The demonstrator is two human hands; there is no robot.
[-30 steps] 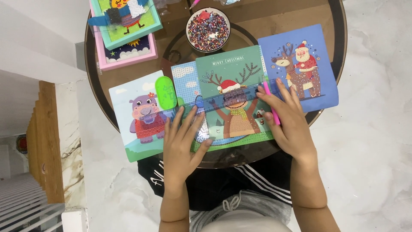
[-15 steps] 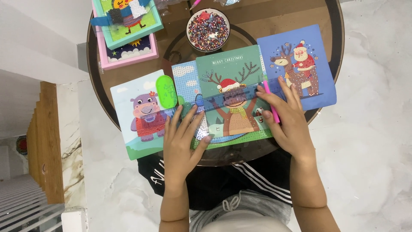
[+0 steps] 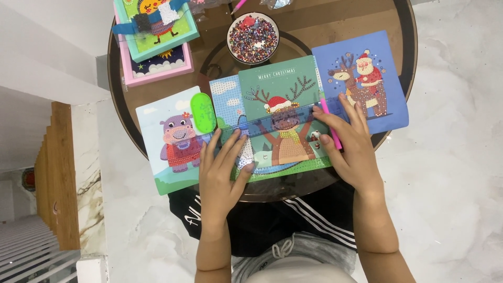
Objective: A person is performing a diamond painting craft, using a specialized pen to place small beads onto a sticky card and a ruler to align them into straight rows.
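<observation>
A green card with a reindeer in a red hat (image 3: 283,120) lies at the middle of the round glass table (image 3: 314,21). Across it runs a clear blue ruler (image 3: 277,121). My left hand (image 3: 222,173) lies flat with its fingers spread, fingertips pressing the ruler's left part. My right hand (image 3: 351,144) presses the ruler's right end and holds a pink pen (image 3: 331,124) between its fingers.
A hippo card (image 3: 175,139) with a green oval tray (image 3: 203,112) lies left. A blue card with a reindeer and a red-suited figure (image 3: 361,78) lies right. A bowl of mixed beads (image 3: 253,37) and stacked framed pictures (image 3: 154,39) sit behind.
</observation>
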